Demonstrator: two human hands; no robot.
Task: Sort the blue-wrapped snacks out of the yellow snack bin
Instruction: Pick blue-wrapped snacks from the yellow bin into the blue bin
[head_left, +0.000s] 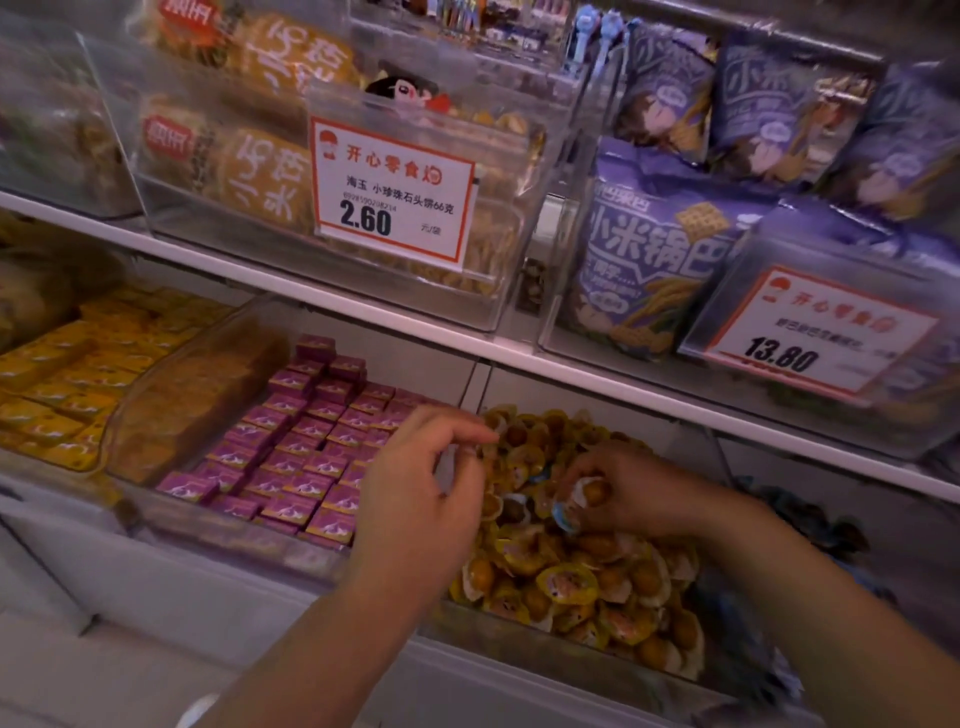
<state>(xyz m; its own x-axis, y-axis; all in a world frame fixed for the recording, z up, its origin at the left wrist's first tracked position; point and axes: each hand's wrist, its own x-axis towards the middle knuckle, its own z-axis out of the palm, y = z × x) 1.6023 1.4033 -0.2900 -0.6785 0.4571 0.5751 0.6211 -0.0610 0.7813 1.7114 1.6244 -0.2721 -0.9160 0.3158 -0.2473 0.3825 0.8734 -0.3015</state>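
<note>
The yellow snack bin (550, 647) is a clear tub on the lower shelf, heaped with small yellow-wrapped snacks (571, 582). My right hand (628, 493) reaches into the heap from the right and holds small packets, one with a blue wrapper (565, 517) showing under the fingers. My left hand (421, 483) hovers over the bin's left rim, thumb and fingertips pinched on the edge of a yellow packet (488, 451). Another bit of blue wrapper (542, 474) lies among the yellow ones between my hands.
A clear bin of purple boxes (291, 447) sits left of the yellow bin, with yellow boxes (67, 374) further left. Dark blue packets (810, 525) lie to the right. The shelf above (467, 343) holds bagged snacks and price tags (389, 195).
</note>
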